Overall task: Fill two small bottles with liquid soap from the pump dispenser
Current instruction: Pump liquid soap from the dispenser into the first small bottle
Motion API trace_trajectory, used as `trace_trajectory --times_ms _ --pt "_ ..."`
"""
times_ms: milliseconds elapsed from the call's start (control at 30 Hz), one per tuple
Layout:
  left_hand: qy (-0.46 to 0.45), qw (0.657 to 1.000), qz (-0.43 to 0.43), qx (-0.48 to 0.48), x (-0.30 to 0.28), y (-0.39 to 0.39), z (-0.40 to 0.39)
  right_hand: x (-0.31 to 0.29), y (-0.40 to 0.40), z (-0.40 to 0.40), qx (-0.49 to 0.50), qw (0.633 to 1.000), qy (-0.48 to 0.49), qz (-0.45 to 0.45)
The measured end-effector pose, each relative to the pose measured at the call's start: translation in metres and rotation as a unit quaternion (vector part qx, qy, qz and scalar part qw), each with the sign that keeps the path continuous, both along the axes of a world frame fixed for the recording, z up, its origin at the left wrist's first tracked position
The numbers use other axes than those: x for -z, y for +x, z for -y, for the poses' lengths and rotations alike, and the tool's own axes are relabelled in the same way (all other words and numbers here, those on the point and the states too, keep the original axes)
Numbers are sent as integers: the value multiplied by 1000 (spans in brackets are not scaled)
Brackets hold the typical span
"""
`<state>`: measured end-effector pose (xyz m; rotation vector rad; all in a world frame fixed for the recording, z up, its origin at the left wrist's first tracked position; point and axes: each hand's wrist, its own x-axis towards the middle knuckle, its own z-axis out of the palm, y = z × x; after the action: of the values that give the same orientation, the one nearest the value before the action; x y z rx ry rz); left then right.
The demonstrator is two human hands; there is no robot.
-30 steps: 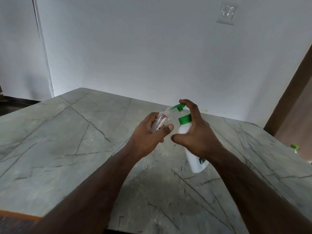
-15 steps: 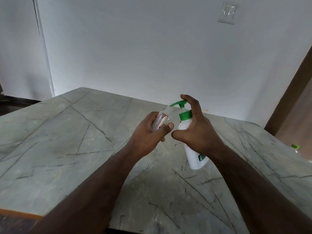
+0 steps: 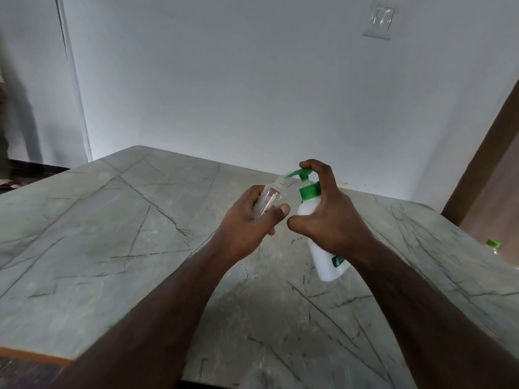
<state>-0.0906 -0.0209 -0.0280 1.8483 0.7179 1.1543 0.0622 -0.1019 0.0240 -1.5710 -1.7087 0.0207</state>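
My left hand (image 3: 250, 223) grips a small clear bottle (image 3: 269, 196), tilted with its open neck pointing up and right. The neck sits right under the green nozzle of the pump dispenser (image 3: 325, 256), a white bottle with a green collar and pump head, held tilted above the table. My right hand (image 3: 328, 220) wraps round the dispenser's body, and its index finger lies on top of the raised pump head. A second small bottle with a green cap (image 3: 493, 246) shows at the right edge, mostly cut off.
A grey marble-patterned table (image 3: 126, 248) spreads below both hands, with its near edge at the lower left. A white wall stands behind it, with a switch plate (image 3: 379, 19) high up. A brown door frame (image 3: 483, 175) rises at the right.
The pump head has risen from pressed down to fully up, my right index finger rising with it. The dispenser and small bottle stay together, drifting slightly upward.
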Motion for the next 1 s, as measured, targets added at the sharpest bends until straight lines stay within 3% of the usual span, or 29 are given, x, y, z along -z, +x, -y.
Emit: trace_trajectory --times_ms 1000 --pt "-2 1000 -11 -8 1 1 0 0 3 1 0 1000 3 -9"
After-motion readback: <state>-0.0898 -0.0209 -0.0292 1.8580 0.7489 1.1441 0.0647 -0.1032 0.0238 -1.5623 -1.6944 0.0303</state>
